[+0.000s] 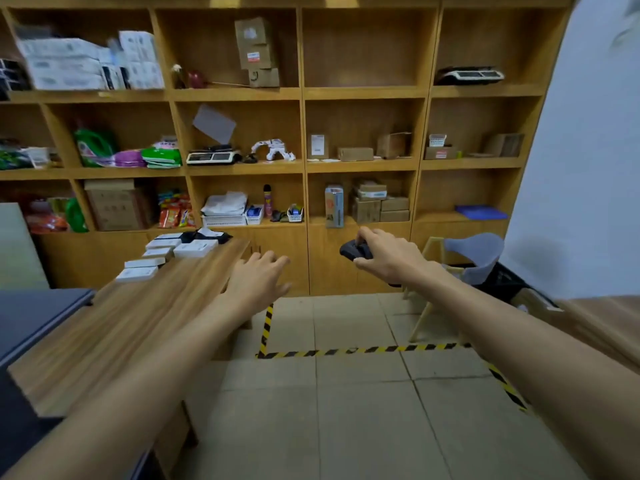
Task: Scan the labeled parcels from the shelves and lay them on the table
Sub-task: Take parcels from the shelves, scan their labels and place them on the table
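Head view: the table [138,323] stands at the left, and at its far end lies a cluster of flat white parcels [162,252], set side by side in short rows, with a dark packet [207,236] just behind them; I take these to be already scanned and laid down, so the job looks partly done; beyond the table the shelves [304,168] hold brown cardboard boxes [377,206] to the right of the table's far end, with more higher up, so a good deal seems left to fetch; the left hand [258,282] hangs over the table's right edge, fingers spread and loose, holding nothing; the right hand [388,259], well to the right of the table and over the floor, is curled around a dark scanner [355,251] whose head points toward the shelves; no parcel is in either hand; the white parcels look thin, rectangular and alike, with faint print too small to read; the cardboard boxes are small and stacked, some showing pale labels; a pale chair [474,251] stands further right of the table.
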A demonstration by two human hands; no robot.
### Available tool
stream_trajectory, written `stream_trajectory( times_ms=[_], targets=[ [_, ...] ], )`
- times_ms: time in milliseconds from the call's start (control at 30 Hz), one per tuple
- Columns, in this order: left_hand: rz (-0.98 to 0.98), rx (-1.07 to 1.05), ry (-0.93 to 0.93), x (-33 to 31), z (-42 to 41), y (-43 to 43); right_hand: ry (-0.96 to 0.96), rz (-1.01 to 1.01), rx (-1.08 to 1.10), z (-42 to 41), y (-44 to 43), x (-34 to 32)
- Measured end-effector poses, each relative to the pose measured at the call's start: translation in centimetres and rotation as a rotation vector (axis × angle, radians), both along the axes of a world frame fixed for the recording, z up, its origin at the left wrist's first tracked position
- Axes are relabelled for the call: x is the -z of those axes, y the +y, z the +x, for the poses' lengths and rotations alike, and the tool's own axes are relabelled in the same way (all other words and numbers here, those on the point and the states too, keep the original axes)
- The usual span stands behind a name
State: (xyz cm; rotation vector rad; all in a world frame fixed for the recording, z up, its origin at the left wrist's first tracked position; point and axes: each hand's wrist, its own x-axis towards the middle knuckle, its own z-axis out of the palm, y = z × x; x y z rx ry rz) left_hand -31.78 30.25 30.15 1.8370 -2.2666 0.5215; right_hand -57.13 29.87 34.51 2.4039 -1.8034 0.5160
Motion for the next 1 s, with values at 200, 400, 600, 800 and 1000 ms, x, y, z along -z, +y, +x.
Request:
stream_trajectory(
  times_ms=[200,400,600,800,1000],
  targets=[
    [0.038,0.034,0.016,1.9,4.7,-12.0,0.032,0.063,-0.015,5.8,-11.2,1.7],
    [0.099,0.025,-0.044,4.3,8.5,-22.8,0.007,0.140,-0.046,8.3,-23.6,5.6],
    [0.161,-0.071,-0.077,4.8,11.7,-34.1,0.013,0.125,-0.172,11.7,-38.2,6.5],
    [0.175,-0.177,-0.131,2.6,14.8,-47.0,-0.016,0.088,-0.305,15.8,-53.7,4.2],
    [0.261,-0.265,-0.135,5.0,20.6,-54.2,0.024,0.167,-0.444,22.5,-64.2,6.2]
  ],
)
